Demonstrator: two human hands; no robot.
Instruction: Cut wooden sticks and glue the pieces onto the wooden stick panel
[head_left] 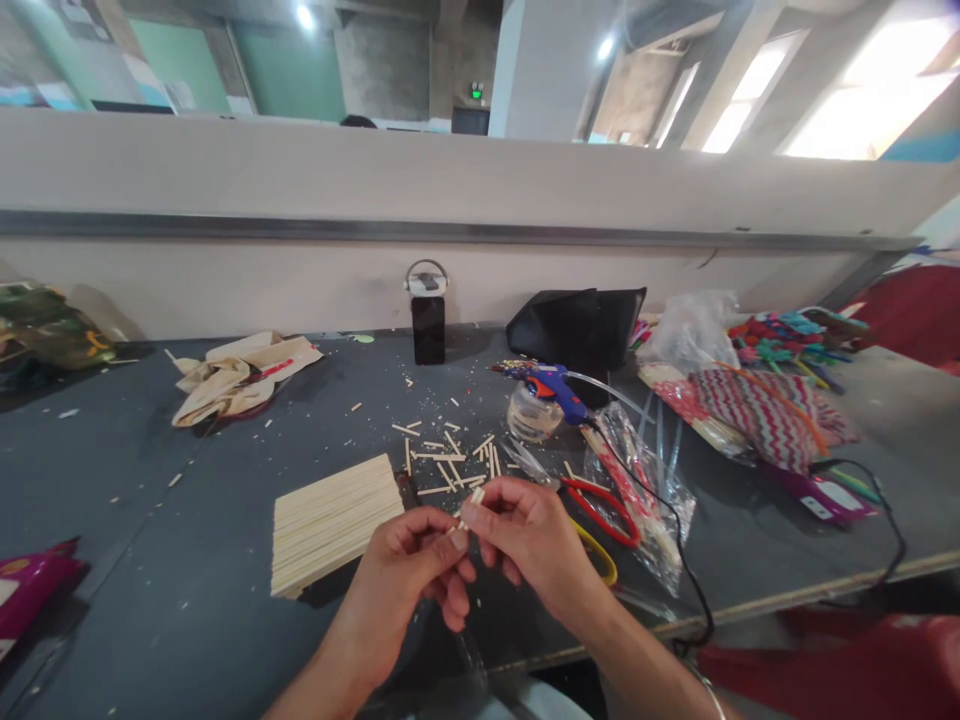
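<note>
A: Head view. Report hand pos.
B: L hand (pixel 420 560) and R hand (pixel 529 530) meet at lower ctr. of frame, over the counter (pixel 187 520).
A: Finger status, L?
B: Closed. Thumb and index pinch the short wood pcs. (pixel 477 496) from the L side; remaining fingers curled loosely.
A: R?
B: Also closed: thumb and index grip the same pcs. from the R. Exact qty. too small to tell.
A: Loc. of pcs.?
B: Just below frame ctr., btwn the two sets of fingertips.
A: Adjacent items?
B: Stick panel (pixel 337 520), lower L of ctr., lying flat, sticks side by side. Cut sticks (pixel 450 458), scattered at ctr., just beyond the hands.
A: Tools?
B: R of ctr.: glue gun (pixel 555 385), blue w/ orange trigger, above a clear jar (pixel 531 418); red-handled scissors (pixel 600 510) near R hand; yellow handle (pixel 600 560) partly hidden behind same hand.
A: Remaining stock?
B: Clear plastic pack (pixel 645 500), R of scissors. Phone (pixel 429 332), upright, upper ctr. Crumpled fabric (pixel 240 380), L. Black pouch (pixel 577 325), upper R of ctr. Striped knit item (pixel 765 410), far R.
</note>
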